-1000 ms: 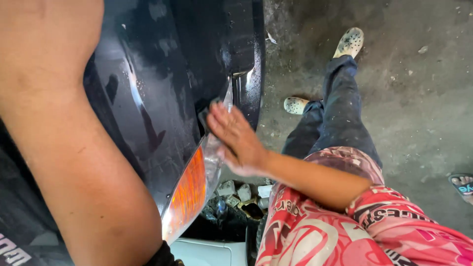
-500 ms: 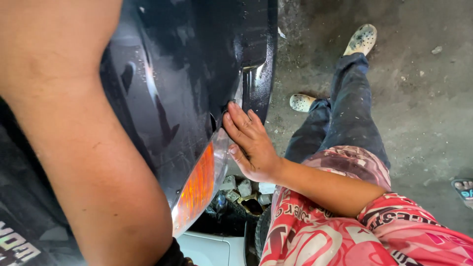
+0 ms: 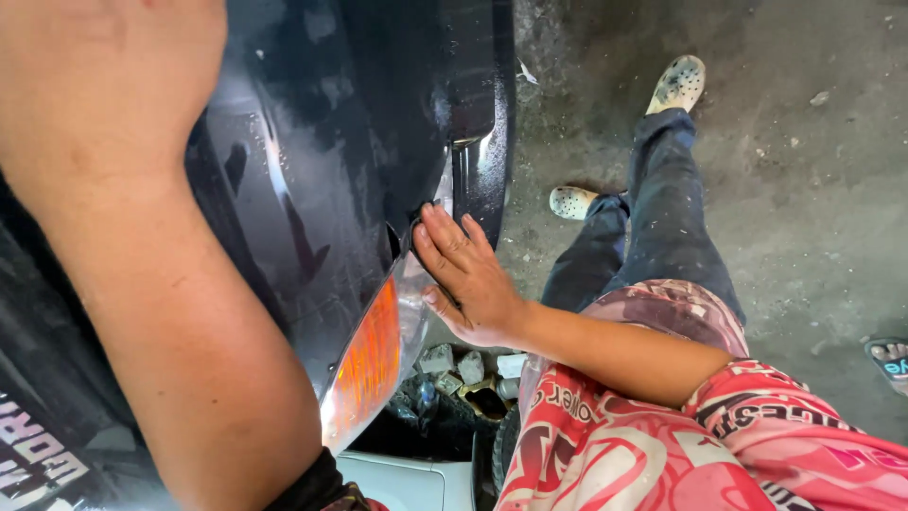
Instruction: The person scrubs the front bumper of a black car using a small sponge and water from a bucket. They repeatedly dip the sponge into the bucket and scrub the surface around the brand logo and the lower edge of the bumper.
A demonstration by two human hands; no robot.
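Black glossy bodywork, a car panel (image 3: 322,161), fills the left half of the view. The left hand (image 3: 104,85) is laid flat against its upper part, fingers out of frame, so their spread cannot be told. Lower down, an orange lamp (image 3: 364,364) is seated in the panel's edge. The right hand (image 3: 468,274) is pressed open, fingers together, on the seam beside the lamp. Nothing is gripped; the panel appears seated, its edge being pressed. Concrete floor (image 3: 804,189) lies at right.

Bright daylight, glare on the glossy black panel (image 3: 312,170), sharp focus.
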